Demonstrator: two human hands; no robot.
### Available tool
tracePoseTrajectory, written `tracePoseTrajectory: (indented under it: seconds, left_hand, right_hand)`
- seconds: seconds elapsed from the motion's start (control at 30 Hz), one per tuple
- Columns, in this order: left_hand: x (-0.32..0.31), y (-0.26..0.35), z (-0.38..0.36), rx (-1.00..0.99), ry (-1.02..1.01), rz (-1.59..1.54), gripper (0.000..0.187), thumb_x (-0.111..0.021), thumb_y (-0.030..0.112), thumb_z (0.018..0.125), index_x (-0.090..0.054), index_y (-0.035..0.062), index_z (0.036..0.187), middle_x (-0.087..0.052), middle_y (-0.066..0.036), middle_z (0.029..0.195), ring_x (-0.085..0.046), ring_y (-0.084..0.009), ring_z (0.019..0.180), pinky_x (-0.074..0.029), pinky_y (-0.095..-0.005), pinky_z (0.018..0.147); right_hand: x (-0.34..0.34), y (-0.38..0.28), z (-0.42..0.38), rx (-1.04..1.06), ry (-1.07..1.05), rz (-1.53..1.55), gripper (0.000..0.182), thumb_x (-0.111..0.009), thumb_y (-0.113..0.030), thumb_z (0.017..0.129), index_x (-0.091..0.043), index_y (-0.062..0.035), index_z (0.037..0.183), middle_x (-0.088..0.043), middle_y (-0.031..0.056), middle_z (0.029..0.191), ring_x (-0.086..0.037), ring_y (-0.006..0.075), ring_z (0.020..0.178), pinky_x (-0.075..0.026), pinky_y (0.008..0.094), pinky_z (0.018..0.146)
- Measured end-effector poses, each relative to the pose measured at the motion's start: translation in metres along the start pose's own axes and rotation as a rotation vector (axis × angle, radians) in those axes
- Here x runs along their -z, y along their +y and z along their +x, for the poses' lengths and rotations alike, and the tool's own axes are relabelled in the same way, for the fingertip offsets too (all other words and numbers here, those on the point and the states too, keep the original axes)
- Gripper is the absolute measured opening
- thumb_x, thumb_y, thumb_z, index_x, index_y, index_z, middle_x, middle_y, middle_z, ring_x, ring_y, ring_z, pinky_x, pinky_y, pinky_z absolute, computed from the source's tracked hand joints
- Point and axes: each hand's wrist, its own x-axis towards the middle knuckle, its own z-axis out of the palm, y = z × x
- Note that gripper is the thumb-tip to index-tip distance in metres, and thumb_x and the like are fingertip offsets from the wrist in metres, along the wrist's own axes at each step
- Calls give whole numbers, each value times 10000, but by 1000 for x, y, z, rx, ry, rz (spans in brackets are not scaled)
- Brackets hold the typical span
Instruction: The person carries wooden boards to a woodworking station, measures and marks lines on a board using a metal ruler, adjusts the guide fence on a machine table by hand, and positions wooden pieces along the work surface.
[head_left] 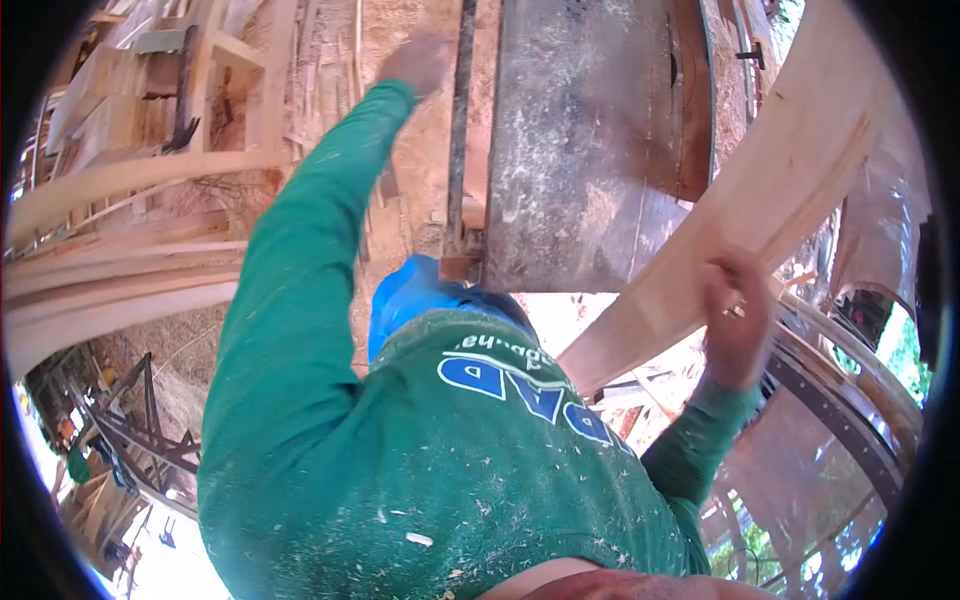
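Note:
My left hand (415,62) is stretched far forward at the end of a green sleeve, smeared by motion, so its fingers do not show clearly. It is nearest to a long dark metal bar (461,120) beside a scuffed grey metal table (560,150). My right hand (737,320) is bent back near my side, fingers curled in. It overlaps the edge of a wide, pale wooden plank (760,190) that slants from near my waist to the upper right. I cannot tell what, if anything, the curled fingers hold.
Stacked boards (120,290) and wooden frame pieces (240,60) lie to the left. Sawdust (320,90) covers the ground there. A curved dark metal strip (830,420) runs along the right, next to long poles (850,350). Wood chips dot my green shirt (420,480).

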Motion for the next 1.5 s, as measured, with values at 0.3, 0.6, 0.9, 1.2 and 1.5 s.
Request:
tracePoseTrajectory:
  seconds: [0.3, 0.6, 0.9, 1.2, 1.5]
  left_hand:
    - [86, -233, -510, 819, -997, 658, 456, -739, 431, 844, -772, 95, 1150, -739, -175, 1181, -706, -350, 1075, -526, -456, 1004]
    - [70, -157, -524, 892, -932, 181, 464, -745, 403, 810, -763, 65, 1127, -744, -200, 1129, -710, -371, 1067, -540, -472, 962]
    - [181, -278, -274, 701, -816, 37, 399, -657, 330, 875, -727, 111, 1201, -712, -211, 1204, -683, -343, 1126, -527, -449, 1010]
    - [166, -326, 14, 365, -661, 32, 439, -761, 294, 840, -712, 54, 1205, -762, -156, 1057, -732, -296, 970, -576, -415, 905]
    - [79, -234, 312, 61, -756, 105, 439, -793, 302, 846, -711, 49, 1196, -760, -151, 1025, -732, -285, 945, -574, -404, 880]
  right_hand:
    - [-178, -5, -71, 442, -582, 188, 302, -694, -232, 937, -672, -28, 1159, -674, 175, 1039, -674, 351, 913, -541, 430, 812]
    - [-208, -115, 11, 417, -613, 100, 267, -688, -221, 923, -669, -60, 1134, -687, 164, 1041, -681, 368, 941, -542, 454, 815]
    - [-261, -270, 135, 393, -438, 97, 282, -652, -264, 921, -660, -86, 1141, -688, 152, 1030, -664, 389, 976, -524, 511, 875]
    - [-246, -254, 181, 37, -418, 101, 358, -677, -290, 920, -668, -104, 1225, -718, 172, 1102, -683, 376, 1048, -523, 486, 934]
    - [-242, -149, 337, -145, -318, 470, 294, -657, -268, 926, -688, -54, 1125, -699, 212, 1086, -663, 393, 1048, -521, 485, 899]
